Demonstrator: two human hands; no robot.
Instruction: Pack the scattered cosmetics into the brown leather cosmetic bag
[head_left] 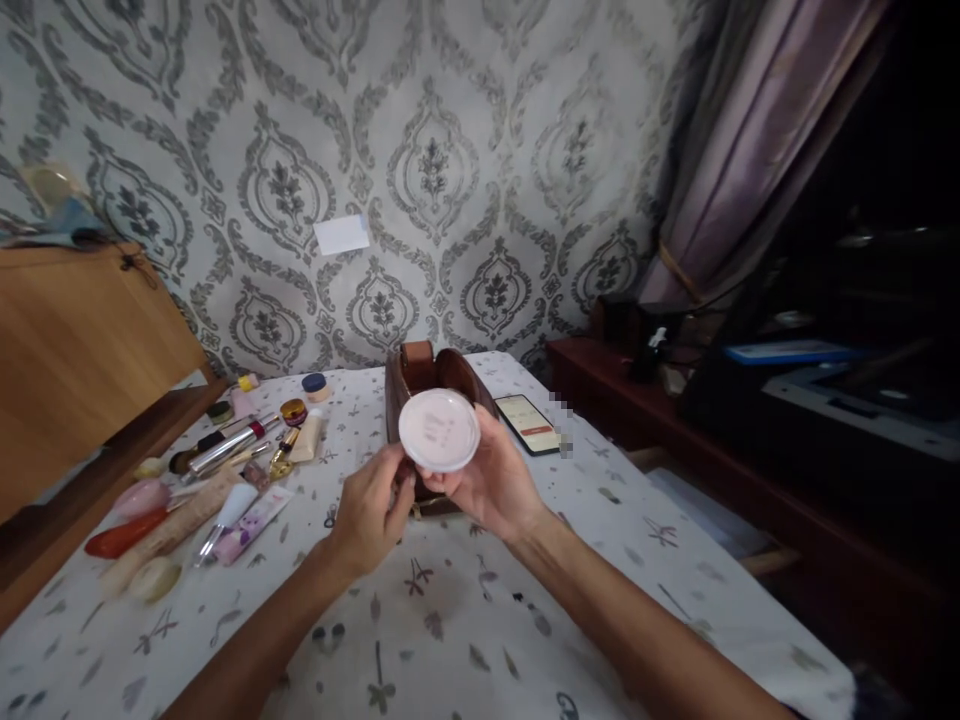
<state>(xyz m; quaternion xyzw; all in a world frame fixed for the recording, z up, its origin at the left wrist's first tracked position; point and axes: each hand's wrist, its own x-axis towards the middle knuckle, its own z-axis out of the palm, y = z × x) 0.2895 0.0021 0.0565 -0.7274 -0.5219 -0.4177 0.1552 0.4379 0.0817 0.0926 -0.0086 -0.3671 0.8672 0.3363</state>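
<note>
The fingers of the right hand [499, 480] grip the round white container [439, 430] at its right side and underside, holding it raised above the table [450, 670], printed face toward the wearer. The left hand [375, 510] has its fingers curled at the lower left edge; whether they grip the container cannot be determined. Caution: the rim appears smooth; a relaxed right thumb could let the container slip and drop. To the left, a purple-and-white tube [253, 525] and, beyond it, a silver cylinder [227, 449] lie loose; a sideways sweep of the left hand could set either rolling. Behind the container stands the brown handbag [469, 375]; a knock to it could displace the smartphone [529, 425] just beside it.
</note>
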